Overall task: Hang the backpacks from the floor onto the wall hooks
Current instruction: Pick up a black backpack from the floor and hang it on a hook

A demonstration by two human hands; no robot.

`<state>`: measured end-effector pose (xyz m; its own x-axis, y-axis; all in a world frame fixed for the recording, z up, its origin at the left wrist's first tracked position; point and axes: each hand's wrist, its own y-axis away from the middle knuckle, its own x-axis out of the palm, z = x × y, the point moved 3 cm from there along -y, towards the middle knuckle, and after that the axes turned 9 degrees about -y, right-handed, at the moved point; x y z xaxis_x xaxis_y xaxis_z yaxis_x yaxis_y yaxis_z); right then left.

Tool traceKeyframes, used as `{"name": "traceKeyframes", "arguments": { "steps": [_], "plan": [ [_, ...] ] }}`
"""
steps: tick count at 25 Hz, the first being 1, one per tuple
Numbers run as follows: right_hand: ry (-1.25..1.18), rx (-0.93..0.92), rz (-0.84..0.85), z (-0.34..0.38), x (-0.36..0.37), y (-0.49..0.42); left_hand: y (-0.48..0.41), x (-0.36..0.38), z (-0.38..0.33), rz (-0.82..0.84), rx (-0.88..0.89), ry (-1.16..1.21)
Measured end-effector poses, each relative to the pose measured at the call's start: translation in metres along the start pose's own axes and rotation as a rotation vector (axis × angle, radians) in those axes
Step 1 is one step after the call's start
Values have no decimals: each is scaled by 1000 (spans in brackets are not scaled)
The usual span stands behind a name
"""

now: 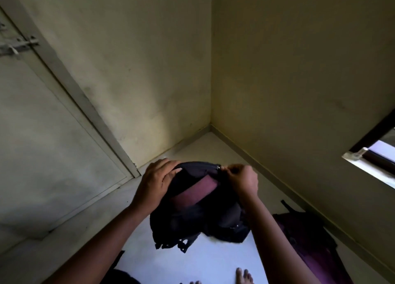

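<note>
— Report on the bag in hand.

— A black fabric backpack, soft and slumped, is held up over the pale smooth floor, near the corner of the room. Its top zip stands open. Inside shows a maroon cloth item, folded or rolled, matte in texture; nothing else in the compartment can be made out, as the interior is dark.

— The hands?

— The left hand is closed over the top rim of the bag on its left side, fingers curled over the fabric edge. The right hand is pinched shut at the small metal zip pull on the right of the opening. Black webbing straps with buckles hang loose from the underside.

— Any other bags?

— A second backpack, purple woven fabric, lies flat on the floor by the right-hand wall, partly behind the right forearm, one dark strap extended toward the skirting.

— Surroundings?

— Dull yellowish plaster walls, scuffed. A grey flat-panel door with a metal sliding bolt stands to the left. Bare toes show at the lower edge.
</note>
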<state>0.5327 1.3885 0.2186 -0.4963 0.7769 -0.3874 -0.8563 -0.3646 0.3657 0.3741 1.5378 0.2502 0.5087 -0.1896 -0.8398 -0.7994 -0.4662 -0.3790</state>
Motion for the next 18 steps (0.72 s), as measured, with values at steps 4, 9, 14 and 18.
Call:
{"name": "traceKeyframes", "arguments": {
  "steps": [4, 9, 14, 18],
  "plan": [
    [-529, 174, 143, 1, 17, -12, 1, 8, 7, 113, -92, 6],
    [-387, -22, 287, 20, 52, 18, 13, 44, -15, 172, -222, -51],
    [-359, -141, 273, 42, 28, 16, -19, 13, -19, 2, -95, -129],
    [-274, -112, 144, 29, 26, -10, -24, 3, -26, -33, -1, -250]
  ]
}}
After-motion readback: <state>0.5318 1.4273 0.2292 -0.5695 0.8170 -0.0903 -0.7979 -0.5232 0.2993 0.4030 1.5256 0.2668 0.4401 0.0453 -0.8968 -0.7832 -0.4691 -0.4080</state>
